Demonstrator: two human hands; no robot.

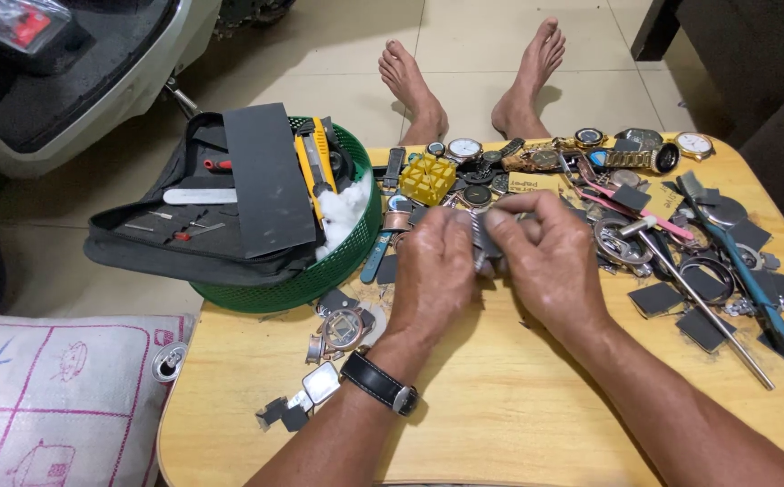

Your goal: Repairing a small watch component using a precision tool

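basket: green [333,275], counter's far-left corner, holding black tool case [184,216]
yellow block [427,178]: far edge
small hammer [694,298]: right side

Colours across the cluttered work table

I saw a pale honey-yellow wooden table [500,406] under a green mesh basket [338,271], which held a black tool case [166,234], a dark grey sheet [266,180], white cotton wadding [342,212] and a yellow-and-black cutter [313,162]. A bright yellow block [428,178] sat among silver, gold and black watches [464,149]. My left hand [433,275] and right hand [545,261] pinched a grey metal band [487,236]; the left wrist wore a black strap [378,381]. A pink tool [654,216] and a blue-handled tool [744,271] lay by dark grey squares [654,298]. The cushion [58,397] was off-white with pink grid lines.
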